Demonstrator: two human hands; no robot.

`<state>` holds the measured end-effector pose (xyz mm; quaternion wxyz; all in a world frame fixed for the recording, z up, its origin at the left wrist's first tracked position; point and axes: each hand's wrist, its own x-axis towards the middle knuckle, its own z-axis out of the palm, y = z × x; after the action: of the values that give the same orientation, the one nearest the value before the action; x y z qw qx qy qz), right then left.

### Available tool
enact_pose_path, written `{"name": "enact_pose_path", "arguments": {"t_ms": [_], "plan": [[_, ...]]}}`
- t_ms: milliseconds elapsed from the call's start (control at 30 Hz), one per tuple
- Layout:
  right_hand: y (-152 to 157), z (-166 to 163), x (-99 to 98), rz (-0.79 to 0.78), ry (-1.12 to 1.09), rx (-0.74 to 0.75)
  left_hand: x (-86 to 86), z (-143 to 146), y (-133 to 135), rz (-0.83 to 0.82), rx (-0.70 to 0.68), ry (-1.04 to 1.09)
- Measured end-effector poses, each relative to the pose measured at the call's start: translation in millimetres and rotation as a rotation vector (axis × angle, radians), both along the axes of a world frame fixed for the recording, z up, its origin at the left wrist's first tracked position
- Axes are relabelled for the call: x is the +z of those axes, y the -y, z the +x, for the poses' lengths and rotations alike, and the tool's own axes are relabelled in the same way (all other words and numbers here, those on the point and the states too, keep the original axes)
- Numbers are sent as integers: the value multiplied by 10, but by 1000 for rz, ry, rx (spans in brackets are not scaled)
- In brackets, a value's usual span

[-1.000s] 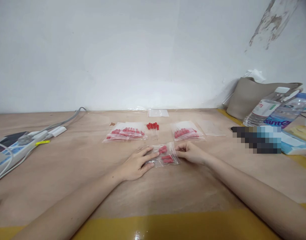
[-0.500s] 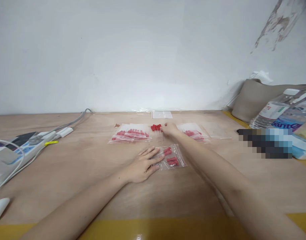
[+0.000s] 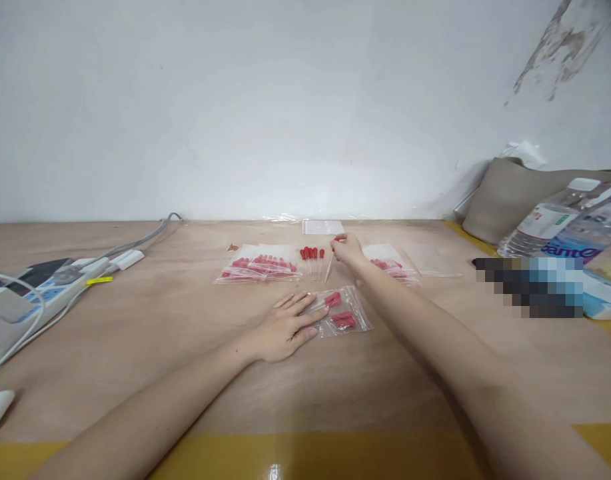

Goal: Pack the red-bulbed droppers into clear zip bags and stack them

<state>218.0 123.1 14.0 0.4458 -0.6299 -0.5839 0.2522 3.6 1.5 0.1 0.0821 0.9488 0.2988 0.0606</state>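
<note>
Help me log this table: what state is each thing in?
Left hand: spread, resting on clear plastic zip bag.
Zip bag: lying flat, holding red-bulbed droppers; seal unclear.
Right hand: pinching clear red-bulbed dropper.
Matching loose droppers: lying side by side.
Left clear-bag pile: filled, overlapping.
Right clear-bag pile: filled, partly hidden.
Clear rectangular bag, right: lying flat.
Clear plastic bottle: white cap on.

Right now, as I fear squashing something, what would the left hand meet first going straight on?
Probably the upper red bulbs in the clear bag the left hand touches, though depth is unclear.
</note>
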Motion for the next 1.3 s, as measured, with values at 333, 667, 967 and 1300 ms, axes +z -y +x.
{"name": "enact_pose_path", "arguments": {"t_ms": [333,667,967,1300], "plan": [[1123,683,-68,353,-454,-110,16,0,-1,-7,6,-38],[1214,502,-320,131,-715,18,15,-6,3,16,7,-35],[1315,475,-292,-34,-842,38,-8,-5,-6,29,18,4],[1287,384,-336,-96,-397,275,40,10,1,-7,29,3]]}}
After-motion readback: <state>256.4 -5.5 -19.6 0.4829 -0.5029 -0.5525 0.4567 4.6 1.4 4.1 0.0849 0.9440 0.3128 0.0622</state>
